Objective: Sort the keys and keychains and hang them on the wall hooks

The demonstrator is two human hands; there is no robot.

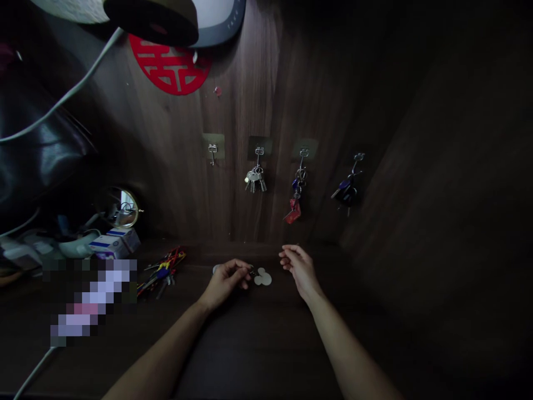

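My left hand point(228, 282) is low over the dark wooden surface, its fingers closed on a keychain. From its fingertips a small metal link leads to a pale tag point(263, 276) shaped like a round head with two ears, lying on the surface. Part of a whitish object point(215, 269) shows behind this hand. To the right of the tag, my right hand point(300, 269) is raised slightly, thumb and fingers drawn together and apart from the tag. Whatever may be between those fingers is too small to make out.
On the wall, key bunches hang from hooks: silver keys point(255, 180), keys with a red tag point(293, 211) and dark keys point(345, 190). A further hook point(212, 153) is bare. Left stand a pile of keys point(163, 272), boxes point(111, 244) and a round mirror point(121, 208).
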